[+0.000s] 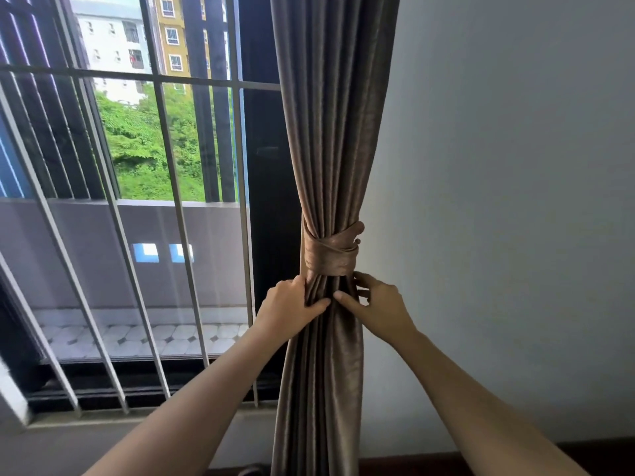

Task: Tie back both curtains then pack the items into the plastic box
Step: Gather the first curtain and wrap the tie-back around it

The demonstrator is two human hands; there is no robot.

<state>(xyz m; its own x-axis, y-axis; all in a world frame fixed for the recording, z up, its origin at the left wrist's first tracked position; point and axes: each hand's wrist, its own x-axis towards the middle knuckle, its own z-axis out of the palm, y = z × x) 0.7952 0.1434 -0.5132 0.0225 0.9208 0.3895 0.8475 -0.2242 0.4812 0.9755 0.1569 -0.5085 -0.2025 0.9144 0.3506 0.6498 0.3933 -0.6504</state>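
Our two bare forearms reach up from the bottom of the view to the brown curtain (330,132), which hangs gathered between the window and the white wall (515,166). Our left hand (292,304) takes the bundled folds from the left, its grip closed round them with the thumb laid across the front. Our right hand (378,304) meets it from the right, thumb pressed on the front pleats and fingers curled at the curtain's right edge (both grips sit just beneath the band). Touching the top of our fingers, a matching fabric tieback (331,252) is wrapped around the curtain. Left of the curtain run grey window bars (165,132). Behind them lies a tiled balcony (137,334), then green trees (147,142) and apartment blocks (113,46).
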